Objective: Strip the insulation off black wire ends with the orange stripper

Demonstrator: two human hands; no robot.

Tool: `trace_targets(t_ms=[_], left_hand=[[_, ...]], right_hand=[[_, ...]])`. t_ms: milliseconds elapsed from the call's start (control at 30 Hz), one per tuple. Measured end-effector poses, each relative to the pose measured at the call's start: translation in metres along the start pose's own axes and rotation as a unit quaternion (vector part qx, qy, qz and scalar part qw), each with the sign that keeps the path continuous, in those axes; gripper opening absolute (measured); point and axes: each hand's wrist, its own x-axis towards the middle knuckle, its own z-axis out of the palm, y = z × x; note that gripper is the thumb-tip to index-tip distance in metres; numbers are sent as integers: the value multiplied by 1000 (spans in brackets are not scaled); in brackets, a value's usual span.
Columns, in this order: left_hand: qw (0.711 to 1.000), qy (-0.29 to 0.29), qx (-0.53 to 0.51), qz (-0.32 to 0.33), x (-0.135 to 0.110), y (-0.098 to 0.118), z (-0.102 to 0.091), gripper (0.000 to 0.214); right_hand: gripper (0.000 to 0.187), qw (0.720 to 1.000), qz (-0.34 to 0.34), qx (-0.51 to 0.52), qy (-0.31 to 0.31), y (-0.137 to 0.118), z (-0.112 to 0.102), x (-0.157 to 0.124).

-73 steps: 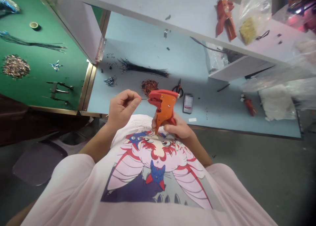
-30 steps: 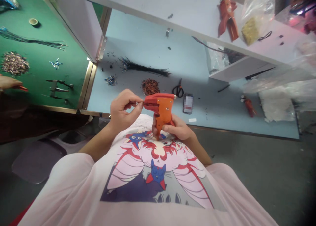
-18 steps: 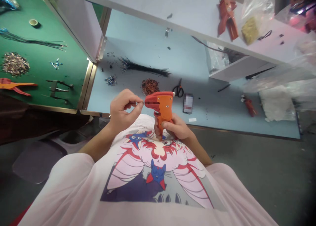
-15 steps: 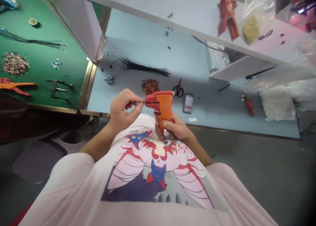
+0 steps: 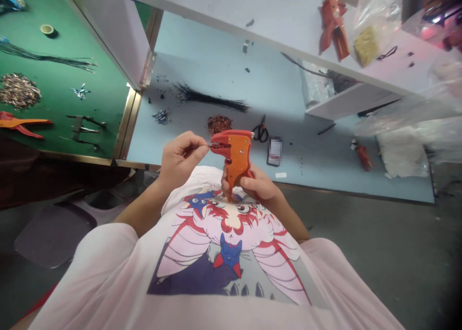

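My right hand [image 5: 260, 182] is wrapped around the handle of an orange and red wire stripper [image 5: 238, 152], its jaws pointing left and parted. At the mouth of those jaws, my left hand [image 5: 183, 158] is closed in a pinch on a thin dark wire [image 5: 210, 145]; only a short bit of it shows beyond the fingertips. Just behind the tool lies a pile of small copper-coloured pieces [image 5: 218, 123]. Further back on the light blue table [image 5: 202, 41] is a bundle of black wires [image 5: 212, 99].
Small blue-and-silver pieces [image 5: 161, 116] lie left of the pile. Scissors [image 5: 263, 130] and a phone [image 5: 275, 151] are to the right. A shelf [image 5: 281, 19] overhangs the table, carrying a red stripping tool [image 5: 334, 27]. At left, a green table [image 5: 61, 89] adjoins.
The wire stripper's jaws have opened and its handle has swung slightly left. Less wire shows between my left fingertips and the jaws.
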Motion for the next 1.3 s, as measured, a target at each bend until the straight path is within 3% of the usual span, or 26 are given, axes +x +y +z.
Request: trace_targets(t_ms=[300, 400, 467, 500, 533, 567, 633, 700, 867, 1000, 1067, 1133, 1167, 1233, 1300], left_hand=[[992, -31, -108, -64, 5, -6, -1, 14], [994, 31, -87, -54, 6, -12, -2, 14], [995, 94, -35, -23, 4, -13, -3, 12], [993, 121, 3, 2, 3, -12, -3, 11], [988, 143, 45, 33, 2, -12, -3, 9], [981, 156, 88, 72, 1, -12, -3, 6], [960, 165, 163, 160, -2, -12, -3, 1], [931, 163, 225, 235, -3, -14, -4, 4], [873, 155, 333, 320, -5, -22, -6, 5], [854, 119, 363, 353, -3, -23, -5, 7], [851, 92, 369, 364, -1, -24, -3, 9], [848, 74, 377, 365, 2, -25, 0, 9], [847, 69, 381, 365, 4, -26, 1, 9], [843, 58, 387, 368, 6, -27, 4, 8], [841, 49, 389, 373, 8, -27, 7, 7]], right_hand=[[36, 1000, 3, -14, -15, -3, -1, -8], [43, 997, -21, -69, 6, 3, -17, -2], [44, 982, -30, -177, 65, 13, -39, 10], [43, 959, -23, -262, 105, 20, -52, 18], [41, 912, -17, -376, 166, 29, -65, 26], [40, 841, 10, -500, 208, 40, -77, 34], [44, 695, 100, -679, 213, 63, -96, 49], [44, 660, 133, -713, 196, 85, -107, 59], [43, 666, 150, -710, 175, 116, -114, 71], [43, 680, 112, -701, 183, 97, -104, 76], [41, 699, 35, -685, 203, 73, -91, 71], [38, 729, -144, -630, 227, 45, -74, 61], [37, 731, -217, -609, 217, 32, -65, 56], [35, 720, -293, -595, 205, 11, -48, 48], [24, 714, -317, -592, 197, 1, -37, 44]])
